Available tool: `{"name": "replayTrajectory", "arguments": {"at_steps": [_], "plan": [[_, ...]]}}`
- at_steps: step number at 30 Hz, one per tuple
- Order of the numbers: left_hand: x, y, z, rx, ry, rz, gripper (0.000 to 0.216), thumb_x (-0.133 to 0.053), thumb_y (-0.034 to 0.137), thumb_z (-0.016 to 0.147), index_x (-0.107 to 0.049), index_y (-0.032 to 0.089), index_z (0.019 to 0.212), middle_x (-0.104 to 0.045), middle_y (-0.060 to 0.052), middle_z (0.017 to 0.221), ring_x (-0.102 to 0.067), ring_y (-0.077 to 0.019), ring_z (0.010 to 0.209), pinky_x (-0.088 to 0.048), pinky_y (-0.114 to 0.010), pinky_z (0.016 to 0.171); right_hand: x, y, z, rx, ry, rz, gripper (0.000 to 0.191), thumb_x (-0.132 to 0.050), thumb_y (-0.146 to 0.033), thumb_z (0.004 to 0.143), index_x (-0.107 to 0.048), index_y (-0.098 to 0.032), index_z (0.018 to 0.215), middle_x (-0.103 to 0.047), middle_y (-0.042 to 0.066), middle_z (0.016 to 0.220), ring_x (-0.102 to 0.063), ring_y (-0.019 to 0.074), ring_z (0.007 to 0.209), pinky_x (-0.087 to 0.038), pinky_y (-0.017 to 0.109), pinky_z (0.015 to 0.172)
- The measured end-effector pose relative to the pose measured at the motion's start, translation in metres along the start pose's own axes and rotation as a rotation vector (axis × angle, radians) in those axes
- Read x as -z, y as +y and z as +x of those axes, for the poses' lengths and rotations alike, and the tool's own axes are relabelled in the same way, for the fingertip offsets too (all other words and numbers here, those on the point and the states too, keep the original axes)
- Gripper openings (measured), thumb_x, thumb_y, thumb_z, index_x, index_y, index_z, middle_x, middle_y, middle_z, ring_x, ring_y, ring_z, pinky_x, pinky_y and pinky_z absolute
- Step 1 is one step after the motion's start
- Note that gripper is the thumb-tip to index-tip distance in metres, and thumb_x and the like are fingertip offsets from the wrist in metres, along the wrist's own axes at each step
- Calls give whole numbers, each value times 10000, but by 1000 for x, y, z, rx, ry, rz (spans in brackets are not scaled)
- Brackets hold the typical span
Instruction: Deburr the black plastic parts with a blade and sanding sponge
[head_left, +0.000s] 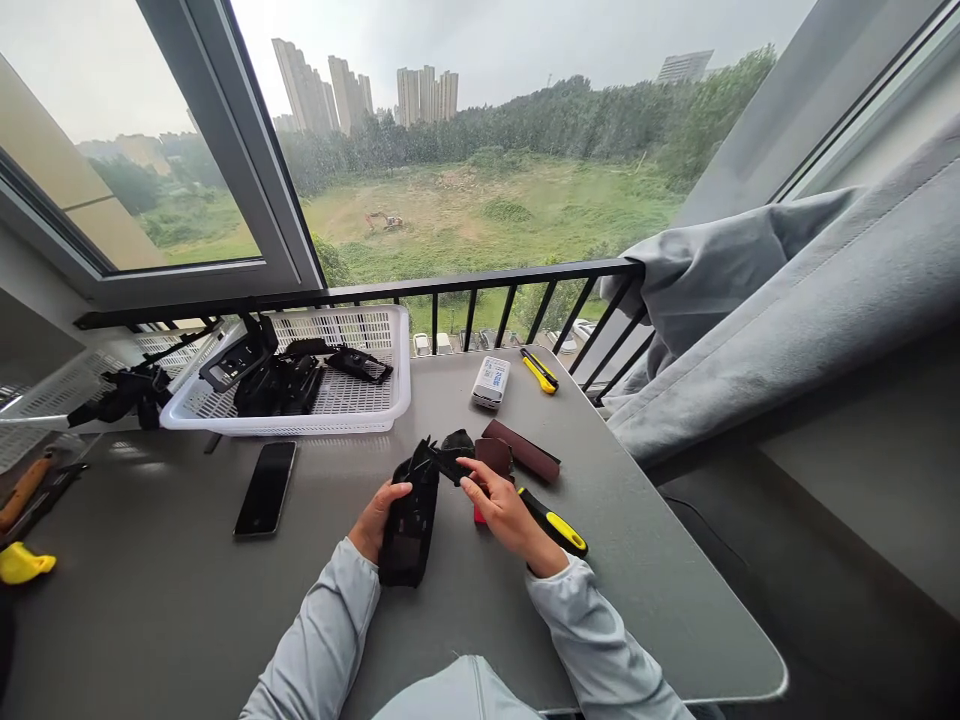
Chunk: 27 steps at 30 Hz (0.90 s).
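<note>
My left hand (380, 520) grips a long black plastic part (409, 535) by its left side, tilted upright above the table. Thin, jagged pieces stick out at its upper end. My right hand (501, 507) is closed in a pinch on a small black piece (448, 464) beside that upper end; whether the two are joined I cannot tell. Just behind the fingers lies another dark piece (457, 440). Brown sandpaper (493, 456) and a rolled brown sheet (523, 450) are near my right hand. A black and yellow handle (559, 525) lies partly hidden under my right wrist.
A white plastic basket (285, 430) with several black parts stands at the back left. On the grey table (187, 600) are a phone (265, 490), a small white box (491, 382) and a yellow utility knife (540, 371). A black railing (480, 283) runs behind.
</note>
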<state>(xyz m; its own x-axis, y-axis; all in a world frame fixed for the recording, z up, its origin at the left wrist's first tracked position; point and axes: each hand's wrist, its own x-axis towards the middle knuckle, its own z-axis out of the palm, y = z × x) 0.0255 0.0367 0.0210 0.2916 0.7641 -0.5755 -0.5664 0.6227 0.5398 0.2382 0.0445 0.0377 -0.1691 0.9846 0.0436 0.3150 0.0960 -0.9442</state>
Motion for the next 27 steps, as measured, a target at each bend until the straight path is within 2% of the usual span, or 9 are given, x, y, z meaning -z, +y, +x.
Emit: {"name": "replayTrajectory", "arguments": {"at_steps": [2,4,12,18,22,24,27], "plan": [[-2,-1,-2,-12,2,14,198,-744,264,702,-681,141,844,-703,-29,625,-619,-149,491,-456,-240,480,-1,-2,-1,10,5,-75,395,-573,-463,842,-680,-239,1149,-703,94,1170,-640,295,1092,-471,463,966],[-4,-2,-2,-3,6,28,229,-736,312,724,-687,137,863,-705,-33,627,-613,-145,487,-443,-237,475,-1,-4,-2,17,5,-136,390,-573,-468,850,-690,-242,1145,-693,98,1221,-619,313,1155,-453,481,1001],[-6,-2,0,55,2,54,289,-649,394,797,-697,112,837,-693,-53,589,-589,-146,455,-428,-250,457,0,-10,-8,60,-6,-277,415,-519,-403,892,-633,-218,1246,-676,90,1263,-651,284,1121,-497,422,965],[-13,1,0,-79,-45,34,257,-674,301,794,-679,166,1012,-730,-16,755,-644,-135,573,-479,-229,542,4,-7,-10,83,-15,-338,417,-532,-323,873,-606,-237,1274,-738,63,1124,-712,249,932,-538,385,873],[-13,3,1,-150,-57,40,248,-673,260,799,-679,163,1026,-742,-24,830,-663,-133,638,-498,-225,613,2,-3,-10,105,-41,-357,421,-530,-292,862,-612,-213,1267,-708,84,1200,-693,267,1025,-531,404,906],[-13,4,2,-140,-49,47,233,-668,268,804,-687,157,1008,-739,-22,801,-658,-129,624,-487,-220,589,1,-2,-10,118,-52,-358,418,-514,-275,863,-618,-196,1261,-684,97,1243,-665,278,1095,-517,419,942],[-12,6,0,-107,-42,50,219,-653,300,820,-701,140,961,-730,-25,739,-641,-128,575,-472,-225,541,0,0,-10,136,-69,-351,426,-515,-276,866,-614,-187,1271,-690,104,1231,-676,282,1077,-531,430,932]]}}
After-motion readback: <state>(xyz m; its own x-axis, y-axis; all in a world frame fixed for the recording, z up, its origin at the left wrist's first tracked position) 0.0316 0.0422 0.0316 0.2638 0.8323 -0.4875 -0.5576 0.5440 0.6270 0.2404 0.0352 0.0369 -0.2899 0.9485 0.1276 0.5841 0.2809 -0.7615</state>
